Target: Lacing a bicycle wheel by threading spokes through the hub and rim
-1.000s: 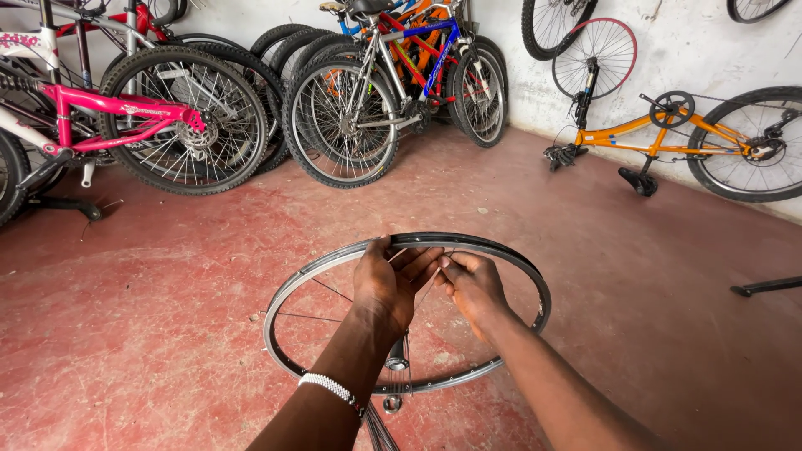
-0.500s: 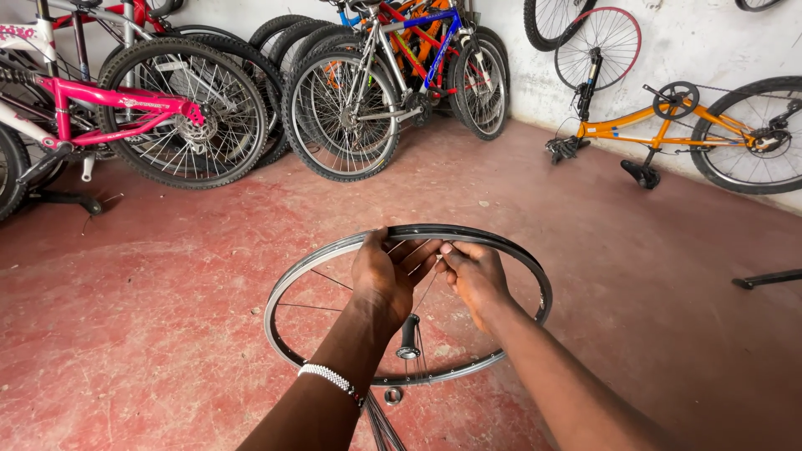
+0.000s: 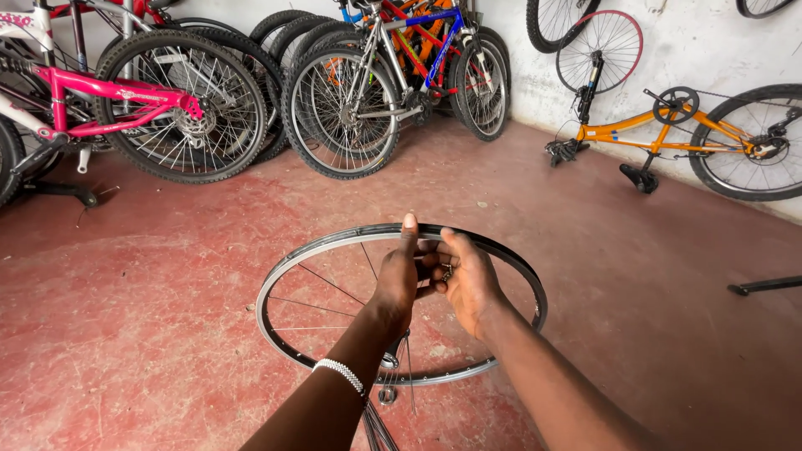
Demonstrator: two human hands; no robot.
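Bare wheel rim [image 3: 334,250], silver and black, no tyre, is held roughly flat in front of the person, above the red floor [image 3: 167,334]. Spokes [image 3: 330,284] run in to a hub [image 3: 388,361] low in the view, near the left forearm.

Left hand [image 3: 399,276]: over the far part of the rim, thumb up against the far edge, fingers curled inward. Whether it actually clamps the rim or a spoke I can't tell; its back faces the camera.

Right hand [image 3: 468,280]: just beside the left, touching it, fingertips pinched on a small dark metal bit [image 3: 447,271], too small to identify. Hand is mostly closed.

Beaded bracelet [image 3: 341,373] on the left wrist.

Handling, my read:
- Rim is light, stiff around the hoop, easy to carry with one hand.
- Spokes are thin and likely bend or go out of tension if grabbed hard or leaned on. Don't lift by them.
- Best hold: across the rim wall, or at the hub for balance.
- Smooth metal, could slip in a loose grip.
- The small part is easy to drop and lose on the floor.

Around: pink bicycle [image 3: 125,100] at left, more bikes [image 3: 393,75] parked along the back, orange bicycle [image 3: 668,134] upside down by the white wall [image 3: 710,42].
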